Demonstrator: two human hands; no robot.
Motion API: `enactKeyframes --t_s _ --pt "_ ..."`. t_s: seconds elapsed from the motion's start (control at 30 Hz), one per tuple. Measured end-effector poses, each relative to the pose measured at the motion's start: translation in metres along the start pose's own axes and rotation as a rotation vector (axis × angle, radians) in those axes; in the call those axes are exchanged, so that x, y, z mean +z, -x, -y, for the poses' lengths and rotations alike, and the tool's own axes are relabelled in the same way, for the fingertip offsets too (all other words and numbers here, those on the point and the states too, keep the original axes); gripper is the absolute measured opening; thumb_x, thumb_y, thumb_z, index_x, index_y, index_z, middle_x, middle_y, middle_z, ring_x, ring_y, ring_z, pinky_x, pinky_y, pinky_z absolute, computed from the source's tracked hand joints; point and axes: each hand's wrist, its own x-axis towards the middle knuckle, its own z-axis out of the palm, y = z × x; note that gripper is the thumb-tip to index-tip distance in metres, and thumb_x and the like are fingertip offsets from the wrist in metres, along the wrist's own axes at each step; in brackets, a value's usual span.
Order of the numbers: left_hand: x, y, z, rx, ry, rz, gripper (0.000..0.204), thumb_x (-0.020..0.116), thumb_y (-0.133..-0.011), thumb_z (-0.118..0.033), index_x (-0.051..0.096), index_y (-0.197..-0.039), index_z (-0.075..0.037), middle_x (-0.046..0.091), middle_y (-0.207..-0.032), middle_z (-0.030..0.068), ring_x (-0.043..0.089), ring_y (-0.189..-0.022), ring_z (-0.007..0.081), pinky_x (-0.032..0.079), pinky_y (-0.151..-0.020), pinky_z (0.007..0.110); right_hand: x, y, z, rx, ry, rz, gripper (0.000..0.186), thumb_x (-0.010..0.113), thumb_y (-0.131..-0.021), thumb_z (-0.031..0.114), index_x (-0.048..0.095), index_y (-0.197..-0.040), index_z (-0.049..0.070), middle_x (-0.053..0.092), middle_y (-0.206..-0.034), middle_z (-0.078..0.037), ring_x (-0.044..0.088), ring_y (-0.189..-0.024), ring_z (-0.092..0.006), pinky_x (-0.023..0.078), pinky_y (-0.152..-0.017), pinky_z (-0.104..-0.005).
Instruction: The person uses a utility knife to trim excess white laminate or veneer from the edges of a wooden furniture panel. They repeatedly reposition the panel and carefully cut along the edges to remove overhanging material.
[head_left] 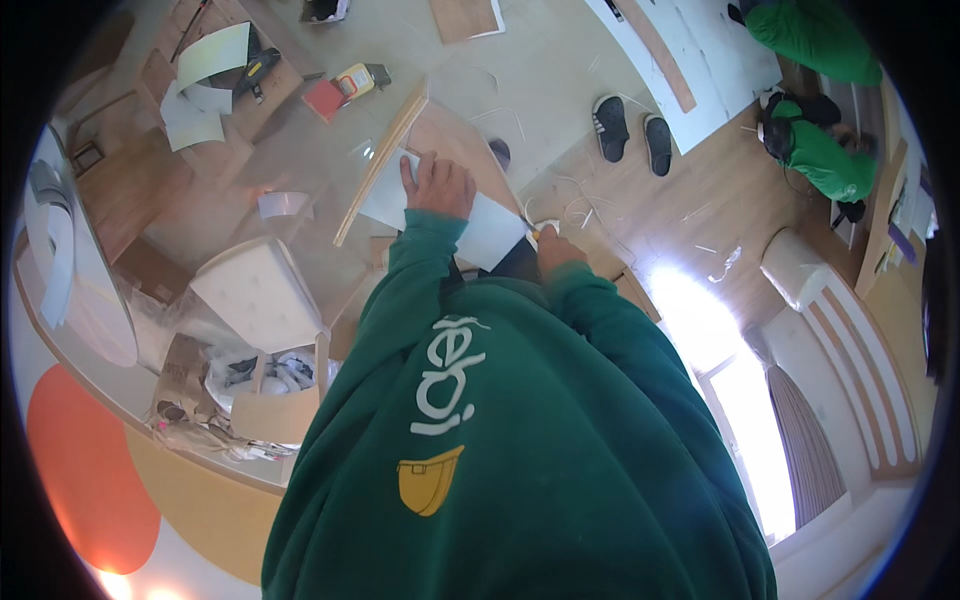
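Observation:
A white sheet [490,229] lies in front of me over a light brown wooden panel [462,135]. Along the panel's left side runs a raised wooden edge [383,157]. My left hand [440,186] presses flat on the white sheet, its fingers spread and nothing in it. At the sheet's right edge, my right hand [557,250] is closed around a utility knife [535,233] with a yellow handle. The thin tip points up and left toward the panel's right corner; whether it touches the sheet is too small to tell.
A pale cushioned chair [257,290] stands at left, by a box of plastic wrapping [265,378]. Thin white offcuts [580,205] and dark slippers [611,128] lie on the floor. A red and yellow container [345,90] is ahead. A person in green [825,155] crouches at far right.

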Motion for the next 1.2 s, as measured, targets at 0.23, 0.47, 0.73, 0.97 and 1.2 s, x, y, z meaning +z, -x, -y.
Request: enactKeyframes --t_s 0.23,0.47,0.73,0.97,1.2 --pt "-0.002 -0.002 -0.002 0.009 -0.003 -0.026 0.015 0.061 -0.083 -0.024 0.064 -0.083 -0.009 0.061 -0.099 0.0043 0.047 -0.117 0.0273 0.022 -0.106 0.061 -0.008 -0.001 -0.006 -0.034 0.036 -0.017 0.020 0.046 -0.092 0.017 0.046 -0.108 0.003 0.065 -0.101 -0.024 0.064 -0.096 -0.0404 0.049 -0.081 -0.0506" --pt "-0.003 -0.003 -0.003 -0.007 0.005 0.005 0.014 0.061 -0.083 -0.024 0.064 -0.084 -0.010 0.060 -0.099 0.0048 0.047 -0.118 0.0272 0.020 -0.107 0.060 -0.010 0.003 0.003 -0.005 0.042 0.024 0.019 0.044 -0.093 0.015 0.046 -0.108 0.003 0.065 -0.101 -0.023 0.065 -0.094 -0.0395 0.050 -0.080 -0.0495" --pt "-0.003 -0.002 -0.003 -0.008 -0.007 -0.004 0.014 0.061 -0.082 -0.023 0.064 -0.083 -0.010 0.061 -0.098 0.0046 0.048 -0.117 0.0270 0.021 -0.107 0.061 -0.009 0.001 0.000 0.002 0.026 0.013 0.020 0.040 -0.094 0.018 0.046 -0.108 0.004 0.064 -0.103 -0.025 0.064 -0.095 -0.0407 0.050 -0.080 -0.0508" --pt "0.002 -0.004 -0.002 -0.002 0.006 -0.039 0.014 0.061 -0.082 -0.023 0.064 -0.083 -0.010 0.061 -0.098 0.0045 0.048 -0.117 0.0267 0.020 -0.106 0.062 -0.001 -0.006 -0.005 -0.068 0.052 -0.074 0.019 0.041 -0.095 0.018 0.045 -0.107 0.004 0.064 -0.098 -0.024 0.064 -0.093 -0.0411 0.050 -0.079 -0.0506" --pt "-0.002 -0.003 -0.003 -0.008 -0.021 0.041 0.014 0.061 -0.082 -0.023 0.065 -0.085 -0.010 0.061 -0.099 0.0042 0.048 -0.117 0.0271 0.020 -0.107 0.061 0.004 -0.010 -0.010 -0.089 0.061 -0.042 0.018 0.046 -0.092 0.016 0.045 -0.107 0.006 0.066 -0.100 -0.022 0.067 -0.091 -0.0379 0.053 -0.078 -0.0501"
